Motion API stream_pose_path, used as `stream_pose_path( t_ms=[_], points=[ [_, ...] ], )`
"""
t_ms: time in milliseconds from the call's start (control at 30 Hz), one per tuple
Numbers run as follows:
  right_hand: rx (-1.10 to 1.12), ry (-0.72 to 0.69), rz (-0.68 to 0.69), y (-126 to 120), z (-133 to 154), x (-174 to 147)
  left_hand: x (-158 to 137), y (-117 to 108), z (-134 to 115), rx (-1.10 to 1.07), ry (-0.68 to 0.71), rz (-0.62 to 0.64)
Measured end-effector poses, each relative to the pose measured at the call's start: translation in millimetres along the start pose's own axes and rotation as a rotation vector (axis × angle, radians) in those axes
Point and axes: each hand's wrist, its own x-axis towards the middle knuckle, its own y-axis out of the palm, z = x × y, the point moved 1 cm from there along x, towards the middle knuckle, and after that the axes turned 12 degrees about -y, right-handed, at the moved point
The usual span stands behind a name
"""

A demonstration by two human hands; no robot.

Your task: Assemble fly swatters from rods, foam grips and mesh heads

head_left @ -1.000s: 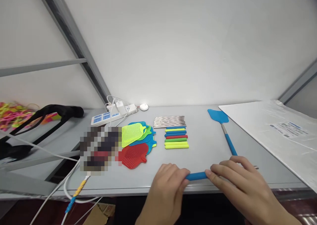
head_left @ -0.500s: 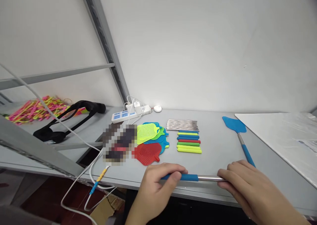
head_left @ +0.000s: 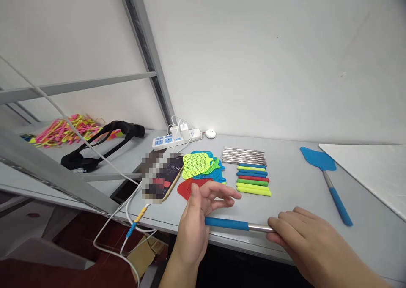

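My right hand [head_left: 296, 235] is closed around a metal rod [head_left: 258, 228] with a blue handle sleeve [head_left: 226, 223] on its left end. My left hand [head_left: 198, 220] is open, its fingers spread and curved, and the sleeve's end meets the palm near the thumb base. The rod's right end is hidden in my right hand. Beyond my hands lie several perforated fly swatter heads: yellow-green [head_left: 196, 164], blue and red [head_left: 187, 188]. Several coloured handle sleeves [head_left: 253, 181] and a row of metal rods [head_left: 244, 156] lie beside them. To the right rests a blue fly swatter [head_left: 328, 178] with head, rod and handle joined.
A phone [head_left: 169, 174], partly blurred out, and a power strip [head_left: 177, 139] with white cables are at the left. A black headset-like frame [head_left: 104, 146] and a colourful pile [head_left: 71, 129] lie past the shelf post [head_left: 149, 47]. White sheeting [head_left: 368, 165] covers the right side.
My left hand has loosened from a grip on the blue sleeve and spread its fingers, palm now at the sleeve's end. The right hand still holds the rod. The view has shifted.
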Motion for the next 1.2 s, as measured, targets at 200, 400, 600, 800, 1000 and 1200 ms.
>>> stream_pose_path(
  t_ms=[200, 400, 600, 800, 1000, 1200],
  points=[
    [-0.028, -0.036, -0.004, 0, -2, 10, 5, 3, 5, -0.067, -0.015, -0.01],
    [-0.033, -0.056, -0.035, 3, -7, 14, 3, 9, 3, -0.068, -0.005, -0.006],
    [-0.022, -0.061, -0.072, 3, -10, 13, 4, 19, -5, 0.02, 0.018, -0.018],
    [-0.059, -0.074, -0.086, -2, -13, 12, 7, 24, -5, 0.015, 0.039, -0.003],
    [-0.007, -0.097, -0.059, 11, -9, 13, 6, 10, -17, 0.08, 0.025, 0.033],
    [-0.009, -0.182, -0.053, 0, -14, 53, -15, -15, -22, 0.683, -0.015, -0.021]
  ],
)
